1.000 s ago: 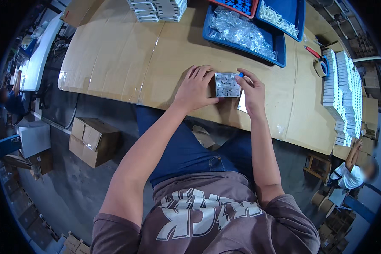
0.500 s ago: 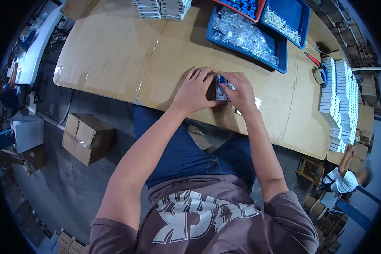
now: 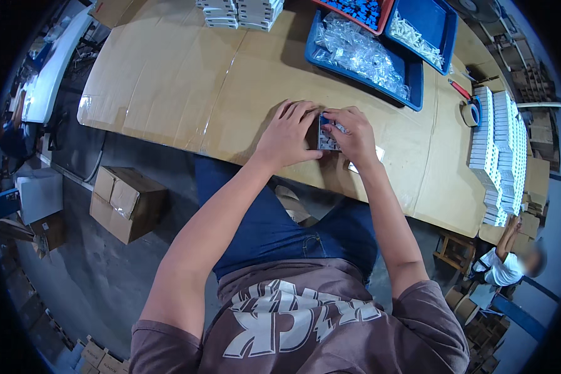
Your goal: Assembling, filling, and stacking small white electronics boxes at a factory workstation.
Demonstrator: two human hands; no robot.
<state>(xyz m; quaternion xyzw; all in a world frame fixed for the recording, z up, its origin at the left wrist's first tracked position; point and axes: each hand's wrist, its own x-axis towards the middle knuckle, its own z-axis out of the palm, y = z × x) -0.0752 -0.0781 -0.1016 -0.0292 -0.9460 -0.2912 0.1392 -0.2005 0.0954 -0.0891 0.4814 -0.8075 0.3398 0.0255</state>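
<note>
A small grey-white plastic casing (image 3: pixel 325 141) with a blue part in it lies on the cardboard-covered table (image 3: pixel 174 81) near its front edge. My left hand (image 3: pixel 287 134) holds it from the left, with the fingertips at its far end and the thumb at its near corner. From the right, my right hand (image 3: pixel 355 137) reaches over the casing with thumb and index finger pressed down into it. What those fingers pinch is too small and covered to make out. A flat white piece (image 3: pixel 379 153) lies partly hidden under my right wrist.
Beyond my hands stand a blue tray (image 3: pixel 361 84) of clear plastic pieces, a red tray (image 3: pixel 385 17) of blue parts and a blue tray (image 3: pixel 444 40) of white pieces. White housings (image 3: pixel 240 14) and white stacks (image 3: pixel 498 146) flank them. Tape (image 3: pixel 471 113) lies right; a person (image 3: pixel 503 265) sits beyond.
Both hands stay on the casing in nearly the same place. My right thumb and fingers have shifted very slightly over it.
</note>
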